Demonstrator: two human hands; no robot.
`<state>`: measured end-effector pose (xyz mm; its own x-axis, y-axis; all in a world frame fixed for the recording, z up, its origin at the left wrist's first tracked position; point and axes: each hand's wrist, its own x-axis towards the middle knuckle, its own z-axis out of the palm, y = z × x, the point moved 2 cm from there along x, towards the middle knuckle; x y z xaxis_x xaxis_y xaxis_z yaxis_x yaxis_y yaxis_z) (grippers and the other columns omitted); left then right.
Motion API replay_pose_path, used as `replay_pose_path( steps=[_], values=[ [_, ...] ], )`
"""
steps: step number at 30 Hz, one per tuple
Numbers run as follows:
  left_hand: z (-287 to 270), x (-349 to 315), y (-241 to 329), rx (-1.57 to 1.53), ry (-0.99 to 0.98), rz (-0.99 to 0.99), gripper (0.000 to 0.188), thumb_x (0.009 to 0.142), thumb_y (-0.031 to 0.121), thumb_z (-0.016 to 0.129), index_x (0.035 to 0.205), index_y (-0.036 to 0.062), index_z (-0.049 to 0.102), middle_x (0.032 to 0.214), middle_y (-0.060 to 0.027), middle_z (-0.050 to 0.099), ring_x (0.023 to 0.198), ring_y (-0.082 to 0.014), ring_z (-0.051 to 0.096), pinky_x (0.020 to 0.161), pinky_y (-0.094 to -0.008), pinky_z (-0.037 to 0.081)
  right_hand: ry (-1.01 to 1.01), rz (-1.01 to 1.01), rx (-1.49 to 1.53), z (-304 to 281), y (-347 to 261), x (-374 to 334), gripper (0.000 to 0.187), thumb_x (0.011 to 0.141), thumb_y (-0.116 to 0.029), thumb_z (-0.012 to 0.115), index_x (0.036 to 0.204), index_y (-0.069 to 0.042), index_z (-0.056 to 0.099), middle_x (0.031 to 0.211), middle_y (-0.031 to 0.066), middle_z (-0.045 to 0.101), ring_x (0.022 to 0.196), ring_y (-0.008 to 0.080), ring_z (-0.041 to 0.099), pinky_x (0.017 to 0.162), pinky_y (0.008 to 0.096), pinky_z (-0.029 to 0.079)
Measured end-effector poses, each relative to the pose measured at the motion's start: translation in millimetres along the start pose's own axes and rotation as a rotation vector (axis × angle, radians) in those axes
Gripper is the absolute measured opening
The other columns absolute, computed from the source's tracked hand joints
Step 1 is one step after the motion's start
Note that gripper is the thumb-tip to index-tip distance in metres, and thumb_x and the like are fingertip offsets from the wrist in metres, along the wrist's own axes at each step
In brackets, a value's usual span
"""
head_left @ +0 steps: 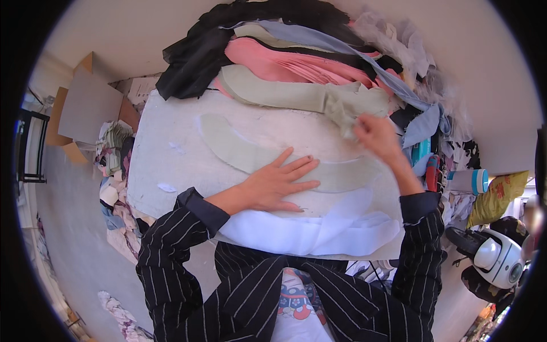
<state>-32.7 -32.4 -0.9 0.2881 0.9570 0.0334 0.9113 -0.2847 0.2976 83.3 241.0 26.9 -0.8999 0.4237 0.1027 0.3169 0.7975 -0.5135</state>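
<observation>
My left hand (276,183) lies flat, fingers spread, on a curved pale green fabric strip (228,147) stretched across the pale tabletop. A whitish edge shows along the strip. Farther right, my right hand (376,137) has its fingers curled in a pinch at the crumpled end of another pale green fabric piece (273,94). That piece tops a stack of similar curved cut pieces at the far side. Just behind it are pink fabric pieces (285,61). Sheer white strips (307,231) lie along the near table edge, close to my left wrist.
Black fabric (199,57) and a blue-grey strip (342,43) pile up at the far edge. White scraps (166,187) dot the table's left side. Cardboard box (85,108) and cloth heaps stand left; a white-and-blue tub (470,181) and white scooter-like machine (498,256) stand right.
</observation>
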Motion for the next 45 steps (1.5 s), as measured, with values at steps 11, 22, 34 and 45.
replay_pose_path(
  steps=[11, 22, 34, 45],
  values=[
    [-32.0, -46.7, -19.3, -0.093, 0.355, -0.263, 0.060, 0.084, 0.020, 0.069, 0.141, 0.0171, 0.050, 0.155, -0.0117, 0.036, 0.146, -0.0318, 0.028, 0.119, -0.0547, 0.014, 0.187, 0.092, 0.265, -42.6, -59.9, -61.4, 0.011, 0.087, -0.007, 0.068, 0.097, -0.001, 0.067, 0.080, 0.0042, 0.067, 0.066, 0.0099, 0.058, 0.060, 0.0231, 0.046],
    [-30.8, -170.8, 29.9, -0.316, 0.811, -0.752, 0.027, 0.087, 0.013, 0.067, 0.114, 0.0102, 0.069, 0.116, -0.0101, 0.069, 0.125, -0.0319, 0.055, 0.105, -0.0437, 0.039, -0.158, -0.259, 0.385, 63.9, -229.3, -132.4, 0.017, 0.076, -0.012, 0.076, 0.087, -0.005, 0.065, 0.081, 0.0101, 0.064, 0.073, 0.0283, 0.064, 0.062, 0.0373, 0.049],
    [31.4, -177.3, 45.2, -0.199, 0.743, -0.788, 0.035, 0.093, 0.029, 0.060, 0.122, 0.0113, 0.065, 0.141, -0.0122, 0.053, 0.139, -0.0334, 0.039, 0.116, -0.0560, 0.015, -0.013, -0.413, 0.129, 129.4, -225.2, -133.6, 0.009, 0.084, -0.011, 0.060, 0.078, -0.005, 0.062, 0.076, 0.0131, 0.059, 0.076, 0.0321, 0.062, 0.065, 0.0425, 0.051],
    [30.0, -169.5, 54.1, 0.057, 0.633, -0.813, 0.050, 0.091, 0.038, 0.059, 0.133, 0.0108, 0.058, 0.147, -0.0130, 0.047, 0.140, -0.0324, 0.037, 0.115, -0.0562, 0.017, 0.056, -0.175, 0.355, 119.9, -213.9, -122.6, 0.011, 0.090, -0.013, 0.061, 0.090, -0.005, 0.068, 0.083, 0.0111, 0.067, 0.068, 0.0248, 0.063, 0.064, 0.0343, 0.050]
  ],
)
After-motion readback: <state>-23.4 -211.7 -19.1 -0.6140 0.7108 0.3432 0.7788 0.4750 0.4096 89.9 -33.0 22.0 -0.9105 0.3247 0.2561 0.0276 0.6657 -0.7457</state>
